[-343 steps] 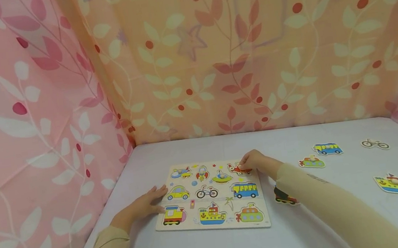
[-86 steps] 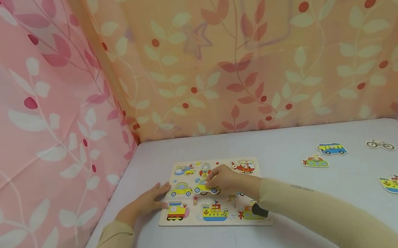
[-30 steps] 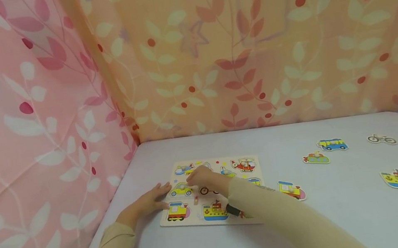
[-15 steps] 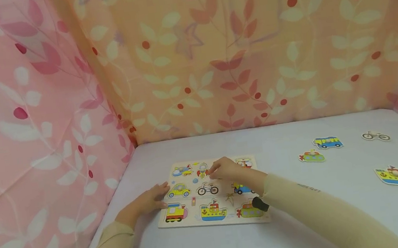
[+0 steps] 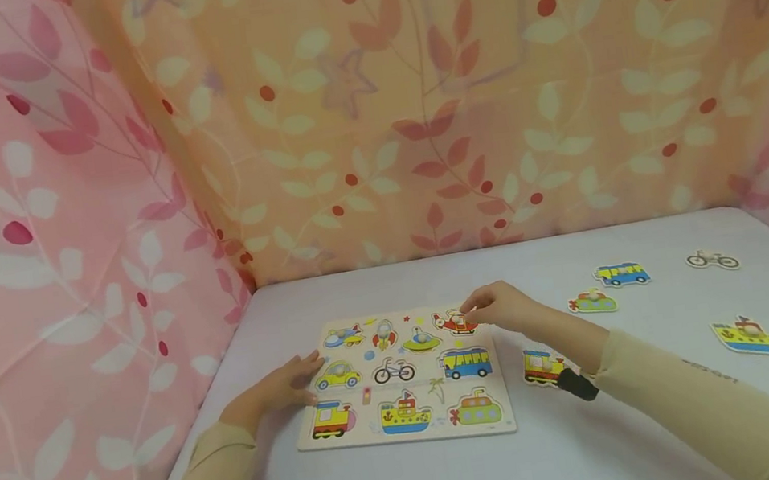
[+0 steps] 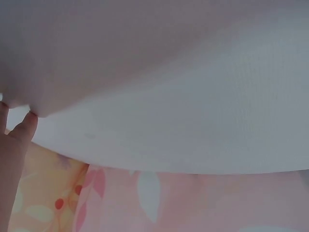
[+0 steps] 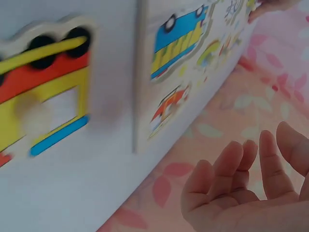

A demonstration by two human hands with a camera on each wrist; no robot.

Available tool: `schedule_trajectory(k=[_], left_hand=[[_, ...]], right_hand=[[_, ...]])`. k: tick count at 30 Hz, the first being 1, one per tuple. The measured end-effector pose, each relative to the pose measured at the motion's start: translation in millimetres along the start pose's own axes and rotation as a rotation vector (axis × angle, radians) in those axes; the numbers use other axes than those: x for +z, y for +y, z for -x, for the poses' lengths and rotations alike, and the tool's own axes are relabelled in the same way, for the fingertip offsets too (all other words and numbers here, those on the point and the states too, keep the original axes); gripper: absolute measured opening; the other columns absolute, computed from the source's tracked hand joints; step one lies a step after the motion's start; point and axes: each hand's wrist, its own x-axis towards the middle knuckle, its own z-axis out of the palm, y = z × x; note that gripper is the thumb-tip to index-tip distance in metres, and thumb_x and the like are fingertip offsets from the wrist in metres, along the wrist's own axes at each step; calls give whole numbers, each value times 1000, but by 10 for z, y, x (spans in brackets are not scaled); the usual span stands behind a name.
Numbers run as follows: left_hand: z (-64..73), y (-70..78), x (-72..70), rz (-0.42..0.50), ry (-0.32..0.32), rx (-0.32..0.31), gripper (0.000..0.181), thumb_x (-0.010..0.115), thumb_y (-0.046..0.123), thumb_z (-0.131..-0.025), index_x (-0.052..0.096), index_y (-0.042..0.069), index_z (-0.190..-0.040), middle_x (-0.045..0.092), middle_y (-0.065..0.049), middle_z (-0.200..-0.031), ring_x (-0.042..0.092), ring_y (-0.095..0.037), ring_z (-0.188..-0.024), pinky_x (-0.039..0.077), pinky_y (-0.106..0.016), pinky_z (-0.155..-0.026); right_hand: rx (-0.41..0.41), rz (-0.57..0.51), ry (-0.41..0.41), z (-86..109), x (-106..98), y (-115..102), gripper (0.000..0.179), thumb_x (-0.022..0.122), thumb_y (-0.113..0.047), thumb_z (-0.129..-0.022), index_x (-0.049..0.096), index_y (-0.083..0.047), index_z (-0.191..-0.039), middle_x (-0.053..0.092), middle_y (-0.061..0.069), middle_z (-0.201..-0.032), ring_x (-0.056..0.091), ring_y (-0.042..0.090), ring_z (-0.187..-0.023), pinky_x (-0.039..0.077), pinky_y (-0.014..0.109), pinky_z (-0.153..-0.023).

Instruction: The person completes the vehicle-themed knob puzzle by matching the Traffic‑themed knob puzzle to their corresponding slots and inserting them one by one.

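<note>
A wooden knob puzzle board [image 5: 410,438] lies on the white table. My left hand [image 5: 280,387] rests at its left edge, fingers spread. In the board's recesses sit the knobbed car [image 5: 337,376], airplane [image 5: 343,337], rocket [image 5: 384,337], flying saucer [image 5: 421,340] and helicopter [image 5: 454,323]. My right hand [image 5: 506,309] hovers by the board's upper right corner, overlapping the helicopter in the head view. Its fingers [image 7: 273,174] are loosely bent with nothing between them in the right wrist view. Below that forearm lies the loose train piece [image 5: 543,366], partly covered by a black wrist device.
Farther right lie the loose bus [image 5: 622,274], submarine [image 5: 593,301], bicycle [image 5: 712,259] and ship [image 5: 753,337] pieces. Printed recesses for bicycle, bus, train, ship and submarine show on the board. Patterned curtains [image 5: 373,152] stand behind and left of the table.
The right hand carried the car piece over the board and it now sits in its recess. Since then that hand has swung right, away from the car, its fingers empty. The left hand stayed put.
</note>
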Motion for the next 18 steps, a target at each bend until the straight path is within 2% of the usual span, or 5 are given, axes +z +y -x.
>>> schedule_trajectory(k=[8,12,15,18], left_hand=[[15,12,-7,-18,24,-13,75,75,29,-84,39,19,-150,23,-5,-160,7,-39,-146,10,-67,-110],[15,-15,7,-17,23,-12,75,74,31,-85,38,19,-150,21,-7,-160,6,-40,-146,11,-68,-110],[21,-20,19,-18,27,11,75,74,32,-84,39,17,-150,22,-7,-160,7,-41,-146,10,-67,-110],[41,-10,29,-2,32,4,75,75,32,-84,41,19,-149,23,-7,-160,8,-41,-146,10,-68,-109]], right_hand=[[-32,-24,80,197,-313,292,30,59,-15,-96,63,4,-120,63,15,-104,57,31,-94,49,46,-83],[-15,-41,133,301,-432,401,32,57,-16,-98,60,4,-123,63,19,-109,57,32,-94,49,46,-83],[-3,-34,153,384,-547,506,34,56,-18,-99,59,4,-125,61,22,-113,56,32,-94,49,44,-81],[3,-32,158,462,-671,633,36,55,-19,-99,57,5,-127,59,25,-116,56,34,-96,49,42,-80]])
